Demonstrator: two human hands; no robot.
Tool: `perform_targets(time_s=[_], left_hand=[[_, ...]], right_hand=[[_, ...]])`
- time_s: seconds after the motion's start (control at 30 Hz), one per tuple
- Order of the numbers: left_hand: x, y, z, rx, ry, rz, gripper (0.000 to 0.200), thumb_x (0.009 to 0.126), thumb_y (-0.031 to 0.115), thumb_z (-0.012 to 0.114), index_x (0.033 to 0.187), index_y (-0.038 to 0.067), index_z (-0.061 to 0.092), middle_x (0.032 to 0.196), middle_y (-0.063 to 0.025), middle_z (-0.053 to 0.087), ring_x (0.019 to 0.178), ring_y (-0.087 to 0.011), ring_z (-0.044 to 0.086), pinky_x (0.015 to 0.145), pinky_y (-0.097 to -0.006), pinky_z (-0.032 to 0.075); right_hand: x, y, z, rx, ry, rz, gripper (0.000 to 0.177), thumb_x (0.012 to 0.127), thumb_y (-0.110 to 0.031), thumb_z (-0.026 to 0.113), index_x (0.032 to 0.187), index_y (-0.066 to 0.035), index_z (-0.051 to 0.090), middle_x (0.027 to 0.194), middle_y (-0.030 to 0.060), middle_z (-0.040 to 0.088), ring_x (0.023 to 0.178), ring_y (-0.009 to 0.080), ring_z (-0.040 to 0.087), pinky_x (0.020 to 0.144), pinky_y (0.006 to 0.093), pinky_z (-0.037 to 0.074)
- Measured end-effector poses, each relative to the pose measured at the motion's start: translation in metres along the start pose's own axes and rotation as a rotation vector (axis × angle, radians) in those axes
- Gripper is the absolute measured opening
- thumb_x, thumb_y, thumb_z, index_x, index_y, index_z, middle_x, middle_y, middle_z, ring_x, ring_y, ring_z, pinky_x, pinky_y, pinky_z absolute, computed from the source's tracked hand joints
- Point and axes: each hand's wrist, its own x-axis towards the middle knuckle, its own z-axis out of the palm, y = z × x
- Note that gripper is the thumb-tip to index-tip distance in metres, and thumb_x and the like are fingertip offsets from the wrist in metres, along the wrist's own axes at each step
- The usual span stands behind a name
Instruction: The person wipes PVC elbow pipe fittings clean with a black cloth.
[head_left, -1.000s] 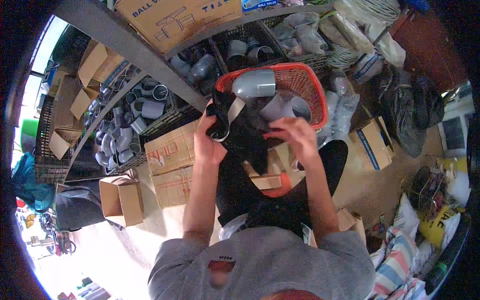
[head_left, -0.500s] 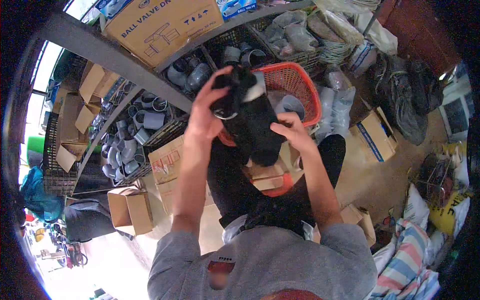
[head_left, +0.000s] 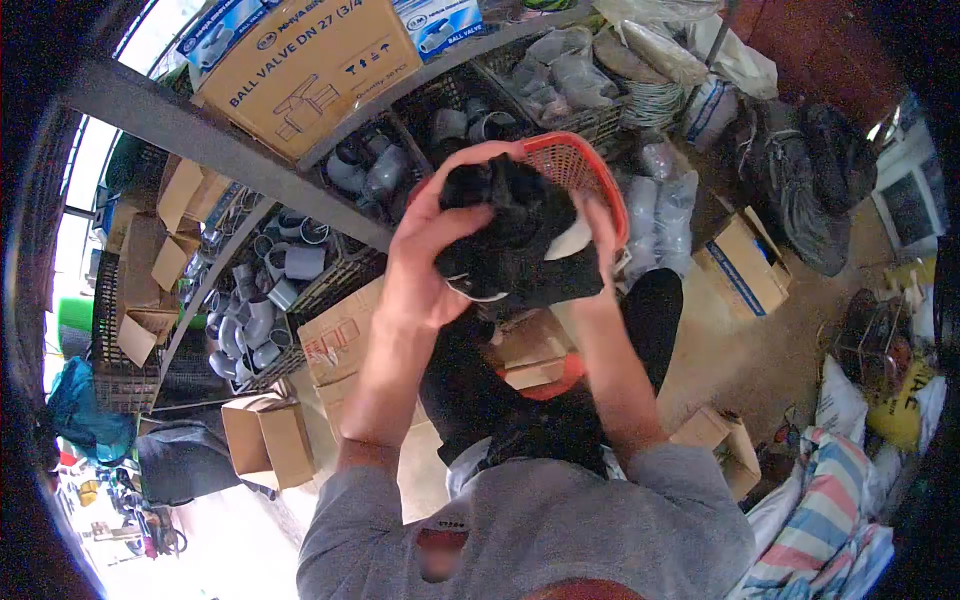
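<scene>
Down rightward slants the black bundle (head_left: 520, 225).

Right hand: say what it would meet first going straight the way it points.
Past the black item beside it, the right hand would probably meet the red basket first, though the basket may sit lower; depth is unclear.

From where I stand, the big cardboard carton (head_left: 335, 75) at the far left reads "BALL VALVE DN 27 (3/4", under a brand line that looks like "NHUA BIN" and runs on past the picture's edge. It also bears upward arrows and a small "Quantity" line, its figure blurred. The blue-and-white box (head_left: 438, 25) just right of it says "BALL VALVE". Lettering on the yellow bag (head_left: 900, 405) at right is too blurred to read.
</scene>
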Motion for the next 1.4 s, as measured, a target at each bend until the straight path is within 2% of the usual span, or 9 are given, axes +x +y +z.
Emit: perform_targets(time_s=[0.63,0.7,0.73,0.8,0.93,1.1,1.23,1.3,1.4], left_hand=[[0.015,-0.01,-0.082,0.228,0.425,0.178,0.038,0.095,0.001,0.048,0.132,0.001,0.058,0.126,-0.016,0.065,0.115,-0.0263,0.064,0.101,-0.0387,0.051],[0.006,-0.017,-0.083,0.326,0.363,0.145,0.038,0.095,0.004,0.049,0.131,0.001,0.058,0.125,-0.0151,0.065,0.117,-0.0258,0.063,0.104,-0.0385,0.048],[0.0,-0.021,-0.084,0.429,0.296,0.112,0.037,0.096,0.008,0.051,0.131,0.001,0.059,0.125,-0.0141,0.066,0.12,-0.0253,0.061,0.107,-0.0383,0.044],[-0.014,-0.035,-0.096,0.774,-0.082,0.076,0.041,0.097,0.016,0.053,0.134,0.001,0.058,0.128,-0.0125,0.065,0.126,-0.025,0.056,0.112,-0.0392,0.037],[-0.037,-0.049,-0.078,0.92,-0.117,0.087,0.046,0.101,0.024,0.05,0.138,-0.001,0.055,0.134,-0.0135,0.06,0.131,-0.0231,0.051,0.114,-0.0368,0.032],[-0.06,-0.068,-0.082,0.769,0.482,-0.072,0.03,0.105,0.013,0.051,0.128,-0.005,0.059,0.126,-0.0097,0.063,0.116,-0.0169,0.059,0.106,-0.0322,0.042],[-0.089,-0.131,-0.139,0.824,0.422,-0.227,0.036,0.097,0.012,0.069,0.128,-0.002,0.06,0.118,-0.0083,0.066,0.111,-0.0153,0.062,0.1,-0.0311,0.048],[-0.094,-0.134,-0.137,0.854,0.401,-0.256,0.04,0.094,0.013,0.072,0.129,-0.002,0.06,0.119,-0.0088,0.067,0.11,-0.0151,0.063,0.098,-0.031,0.049],[-0.1,-0.153,-0.158,0.783,0.398,-0.329,0.044,0.09,0.013,0.077,0.129,-0.001,0.061,0.118,-0.0097,0.068,0.107,-0.015,0.064,0.094,-0.031,0.051]], right_hand=[[-0.015,0.085,0.055,0.256,0.363,0.055,0.06,0.109,-0.046,0.026,0.15,-0.005,0.041,0.152,0.0154,0.047,0.139,0.0304,0.046,0.117,0.0497,0.035],[-0.028,0.086,0.076,-1.565,0.086,-0.056,0.059,0.109,-0.046,0.027,0.15,-0.006,0.041,0.151,0.0154,0.048,0.137,0.0327,0.047,0.116,0.0522,0.036],[-0.031,0.086,0.072,-1.567,0.089,-0.048,0.059,0.109,-0.046,0.027,0.15,-0.006,0.041,0.151,0.0154,0.048,0.137,0.0327,0.047,0.116,0.0522,0.036],[-0.036,0.085,0.062,0.184,0.374,0.068,0.059,0.108,-0.047,0.029,0.15,-0.007,0.042,0.15,0.0156,0.049,0.136,0.0337,0.048,0.116,0.0541,0.037],[-0.035,0.087,0.072,-1.482,0.199,0.067,0.059,0.097,-0.045,0.044,0.149,-0.017,0.046,0.154,0.0109,0.045,0.142,0.0325,0.042,0.117,0.0539,0.034],[-0.051,0.092,0.058,-1.476,0.246,0.15,0.056,0.098,-0.042,0.043,0.145,-0.011,0.048,0.147,0.0129,0.051,0.135,0.0302,0.048,0.114,0.0504,0.037],[-0.067,0.095,0.032,-1.466,0.252,0.221,0.055,0.099,-0.041,0.042,0.141,-0.007,0.05,0.141,0.0144,0.056,0.131,0.0285,0.053,0.113,0.0478,0.039],[-0.085,0.092,0.013,-0.066,0.504,0.212,0.065,0.104,-0.051,0.029,0.147,-0.006,0.045,0.145,0.0142,0.053,0.135,0.0284,0.049,0.116,0.0463,0.036],[-0.102,0.085,0.006,-0.012,0.488,0.264,0.066,0.103,-0.056,0.035,0.143,-0.006,0.051,0.14,0.0146,0.058,0.129,0.0312,0.055,0.112,0.049,0.041]])
